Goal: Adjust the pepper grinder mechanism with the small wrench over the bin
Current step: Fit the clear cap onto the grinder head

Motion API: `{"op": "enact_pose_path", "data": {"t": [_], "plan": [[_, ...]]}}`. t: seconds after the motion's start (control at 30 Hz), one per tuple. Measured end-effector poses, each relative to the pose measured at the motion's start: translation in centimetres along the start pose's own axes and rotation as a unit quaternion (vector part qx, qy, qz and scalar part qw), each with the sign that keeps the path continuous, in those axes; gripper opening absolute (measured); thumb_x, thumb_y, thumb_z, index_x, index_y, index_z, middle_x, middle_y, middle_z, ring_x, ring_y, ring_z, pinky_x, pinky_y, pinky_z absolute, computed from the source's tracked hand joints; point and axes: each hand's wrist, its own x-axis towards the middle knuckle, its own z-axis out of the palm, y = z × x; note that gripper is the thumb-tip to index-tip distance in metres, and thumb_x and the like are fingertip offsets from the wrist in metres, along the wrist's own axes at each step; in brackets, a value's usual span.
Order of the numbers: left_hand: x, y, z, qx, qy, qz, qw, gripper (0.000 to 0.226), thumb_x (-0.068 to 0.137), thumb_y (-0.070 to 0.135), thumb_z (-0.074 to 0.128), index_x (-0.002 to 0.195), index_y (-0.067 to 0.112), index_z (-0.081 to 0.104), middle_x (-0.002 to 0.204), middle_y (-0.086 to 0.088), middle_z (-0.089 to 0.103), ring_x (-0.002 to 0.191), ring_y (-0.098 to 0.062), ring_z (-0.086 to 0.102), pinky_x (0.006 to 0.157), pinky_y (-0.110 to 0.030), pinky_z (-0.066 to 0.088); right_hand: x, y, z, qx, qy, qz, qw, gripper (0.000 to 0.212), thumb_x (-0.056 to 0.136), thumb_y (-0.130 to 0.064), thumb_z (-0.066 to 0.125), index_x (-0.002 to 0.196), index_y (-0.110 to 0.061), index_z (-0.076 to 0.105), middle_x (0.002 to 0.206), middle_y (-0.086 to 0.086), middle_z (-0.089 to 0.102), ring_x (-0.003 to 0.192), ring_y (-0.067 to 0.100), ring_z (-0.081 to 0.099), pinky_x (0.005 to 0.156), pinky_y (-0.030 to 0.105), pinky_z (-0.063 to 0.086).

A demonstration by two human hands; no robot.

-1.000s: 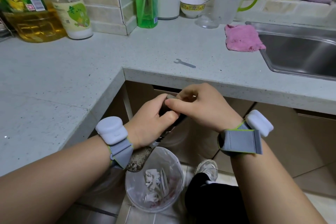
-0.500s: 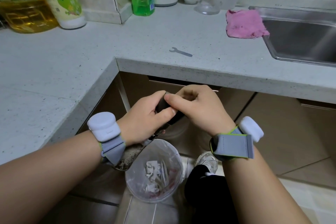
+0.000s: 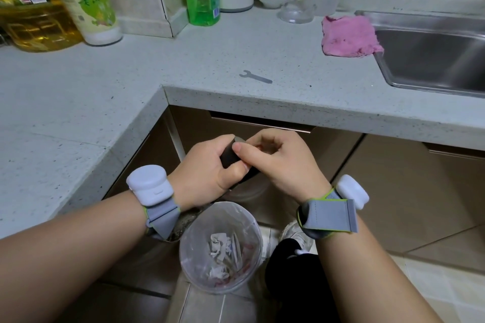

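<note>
1. Two big surfaces frame the play: the speckled countertop (image 3: 78, 91) wraps round the corner, with the steel sink (image 3: 430, 52) set in at the right and a pink cloth (image 3: 346, 35) draped at its rim.
2. Down on the floor, the clear-lined bin (image 3: 220, 246) sits directly beneath both hands, scraps of paper inside, so the catching spot is in place.
3. The left hand (image 3: 207, 173) is wrapped round the dark body of the pepper grinder (image 3: 227, 156), fingers curled firmly about it, holding it tilted over the bin.
4. The right hand (image 3: 278, 162) comes in from the other side, thumb laid along the grinder's top end and fingers curled in at it; it looks like bare fingertips working the mechanism, though exactly what they pinch is hidden.
5. And the smallest piece, the small wrench (image 3: 256, 77), lies flat on the countertop near the front edge, well apart from either hand. My read: grinder positioned, wrench not yet picked up, so the wrench adjustment itself remains to be done.
</note>
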Motion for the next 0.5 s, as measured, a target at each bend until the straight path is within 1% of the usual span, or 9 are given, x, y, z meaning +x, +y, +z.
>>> {"op": "enact_pose_path", "data": {"t": [0.03,0.1,0.17,0.23,0.3,0.4,0.47,0.5], "plan": [[0.0,0.0,0.0,-0.007,0.004,0.002,1.000,0.061,0.065,0.060,0.050,0.097,0.010,0.064,0.089,-0.009,0.067,0.087,-0.026,0.063,0.078,-0.051,0.049,-0.1,-0.1,0.0,-0.005,0.007,-0.007,1.000,0.034,0.072,-0.047,0.072,0.072,-0.013,0.072,0.072,0.011,0.070,0.067,0.021,0.062,0.069,0.036,0.051],[-0.1,0.0,0.1,-0.024,0.008,0.009,1.000,0.058,0.065,0.058,0.052,0.098,0.013,0.065,0.090,-0.007,0.068,0.089,-0.025,0.064,0.079,-0.051,0.050,-0.2,-0.2,0.0,-0.013,0.029,-0.018,0.999,0.037,0.067,-0.051,0.071,0.070,-0.014,0.070,0.065,0.003,0.065,0.057,0.008,0.051,0.059,0.027,0.043],[-0.2,0.2,0.0,-0.045,0.009,0.020,0.999,0.053,0.067,0.055,0.054,0.098,0.014,0.066,0.090,-0.005,0.068,0.089,-0.025,0.065,0.080,-0.050,0.050,-0.4,-0.4,0.1,-0.019,0.049,-0.027,0.998,0.041,0.061,-0.055,0.070,0.068,-0.015,0.068,0.060,-0.005,0.057,0.053,0.004,0.045,0.056,0.021,0.036],[-0.2,0.3,0.0,-0.059,0.005,0.028,0.998,0.048,0.067,0.051,0.056,0.097,0.015,0.065,0.089,-0.004,0.068,0.089,-0.024,0.065,0.080,-0.048,0.051,-0.5,-0.5,0.0,-0.025,0.061,-0.038,0.997,0.041,0.059,-0.057,0.070,0.068,-0.017,0.067,0.061,-0.006,0.055,0.053,0.005,0.045,0.056,0.020,0.035],[-0.1,0.3,0.0,-0.069,0.003,0.027,0.997,0.043,0.068,0.049,0.060,0.094,0.015,0.066,0.088,-0.005,0.068,0.087,-0.024,0.065,0.079,-0.046,0.051,-0.6,-0.7,-0.1,-0.022,0.062,-0.048,0.997,0.039,0.060,-0.055,0.070,0.068,-0.017,0.068,0.062,-0.006,0.057,0.054,0.006,0.046,0.056,0.021,0.036],[-0.1,0.3,0.1,-0.102,0.019,0.025,0.994,0.038,0.071,0.046,0.067,0.094,0.017,0.067,0.090,-0.008,0.071,0.089,-0.026,0.066,0.079,-0.043,0.052,-0.8,-1.1,-0.2,0.016,0.067,-0.062,0.996,0.035,0.062,-0.051,0.067,0.068,-0.016,0.071,0.064,-0.004,0.060,0.056,0.005,0.048,0.059,0.020,0.037],[-0.2,0.1,0.1,-0.120,0.024,0.038,0.992,0.044,0.070,0.048,0.072,0.099,0.016,0.066,0.094,-0.008,0.070,0.092,-0.027,0.067,0.081,-0.041,0.053,-0.8,-1.3,-0.3,0.022,0.068,-0.074,0.995,0.038,0.062,-0.053,0.064,0.070,-0.017,0.072,0.067,-0.002,0.063,0.057,0.005,0.050,0.059,0.020,0.038],[-0.1,0.0,0.1,-0.125,0.021,0.044,0.991,0.055,0.068,0.054,0.075,0.103,0.013,0.064,0.097,-0.011,0.069,0.094,-0.029,0.066,0.082,-0.042,0.053,-0.8,-1.4,-0.4,0.034,0.062,-0.076,0.995,0.039,0.063,-0.054,0.064,0.071,-0.017,0.073,0.067,-0.001,0.065,0.057,0.005,0.050,0.058,0.020,0.039]]}}
